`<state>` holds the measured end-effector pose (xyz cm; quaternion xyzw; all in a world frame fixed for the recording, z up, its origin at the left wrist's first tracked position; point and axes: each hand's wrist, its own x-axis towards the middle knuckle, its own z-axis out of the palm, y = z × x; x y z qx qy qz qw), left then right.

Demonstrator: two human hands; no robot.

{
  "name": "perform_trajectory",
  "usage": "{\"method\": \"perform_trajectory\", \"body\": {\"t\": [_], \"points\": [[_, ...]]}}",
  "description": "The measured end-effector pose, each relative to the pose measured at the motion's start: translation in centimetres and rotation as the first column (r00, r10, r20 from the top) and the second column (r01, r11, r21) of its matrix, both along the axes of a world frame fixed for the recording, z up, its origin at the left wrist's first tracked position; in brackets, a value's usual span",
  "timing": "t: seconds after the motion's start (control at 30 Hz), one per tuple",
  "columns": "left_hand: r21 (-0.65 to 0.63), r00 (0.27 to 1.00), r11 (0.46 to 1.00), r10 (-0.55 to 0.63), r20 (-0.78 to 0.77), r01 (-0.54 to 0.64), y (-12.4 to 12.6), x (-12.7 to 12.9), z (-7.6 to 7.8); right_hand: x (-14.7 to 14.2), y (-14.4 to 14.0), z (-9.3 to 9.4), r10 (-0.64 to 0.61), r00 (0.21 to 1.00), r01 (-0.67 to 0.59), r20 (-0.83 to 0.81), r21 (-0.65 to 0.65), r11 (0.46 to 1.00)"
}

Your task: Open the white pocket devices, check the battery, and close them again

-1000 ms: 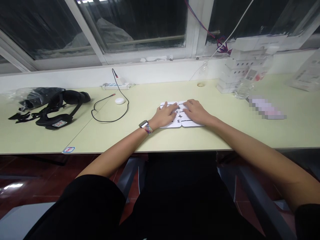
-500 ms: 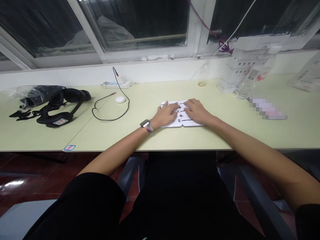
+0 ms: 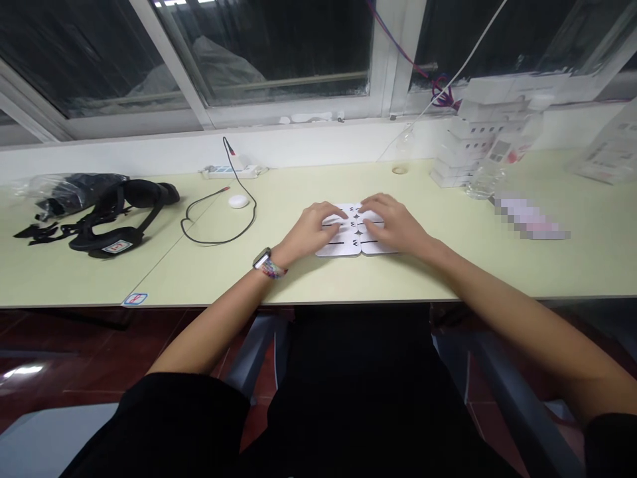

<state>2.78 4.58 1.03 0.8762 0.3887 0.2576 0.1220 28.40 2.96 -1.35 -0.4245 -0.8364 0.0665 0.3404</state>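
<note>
Several white cards with rounded corners lie edge to edge in a block on the table, marked with black lines and W-like signs. My left hand is over the left side of the block, thumb and fingers apart and nothing held. Over the right side, my right hand arches with its fingers spread, also holding nothing. The fingertips are at or just above the cards; contact is hard to tell. Both hands hide parts of the outer cards. A watch with a patterned band is on my left wrist.
Left on the pale table are a black strapped headset, a looped cable, a white round object and a power strip. White boxes, a plastic bottle and a blurred-out item stand or lie right.
My left hand has drawn back leftward, uncovering more of the left cards. The right hand has lifted from lying flat to an arched shape. The cards keep their arrangement.
</note>
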Motion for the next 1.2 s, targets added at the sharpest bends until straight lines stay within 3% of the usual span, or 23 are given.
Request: {"method": "perform_trajectory", "body": {"t": [0.13, 0.3, 0.43, 0.53, 0.63, 0.83, 1.03, 1.2], "points": [[-0.009, 0.978, 0.994, -0.106, -0.181, 0.106, -3.7, -2.7, -0.9, -1.6, -3.5, -0.6, 0.231, 0.961, -0.241, 0.154, 0.054, 0.969], [0.08, 0.99, 0.991, -0.095, -0.102, 0.104, -8.3, -4.4, -3.0, -2.3, -6.3, -1.9, 0.307, 0.942, -0.317, 0.135, 0.062, 0.946], [0.055, 0.992, 0.993, -0.097, -0.08, 0.102, -10.4, -4.8, -3.1, -2.2, -7.3, -2.0, 0.34, 0.92, -0.368, 0.194, 0.131, 0.921], [0.059, 0.997, 0.995, -0.075, -0.017, 0.075, -10.3, -4.9, -2.4, -2.2, -7.2, -1.7, 0.322, 0.937, -0.339, 0.139, 0.123, 0.933], [0.04, 0.997, 0.998, -0.041, 0.06, 0.039, -8.1, -4.7, -1.3, -2.3, -6.6, -1.3, 0.296, 0.955, -0.298, 0.031, 0.05, 0.953], [-0.225, 0.998, 0.974, -0.015, 0.067, 0.029, -3.0, -4.7, -0.4, -1.8, -4.7, -1.3, 0.315, 0.947, -0.315, 0.067, -0.004, 0.949], [-0.162, 0.997, 0.984, -0.074, -0.019, 0.069, -4.5, -5.2, -1.3, -1.4, -4.3, -1.0, 0.359, 0.924, -0.361, 0.132, -0.011, 0.933], [-0.169, 0.991, 0.978, -0.128, -0.049, 0.118, -6.1, -5.4, -1.6, -1.5, -4.3, -0.3, 0.338, 0.901, -0.373, 0.271, 0.092, 0.923]]}}
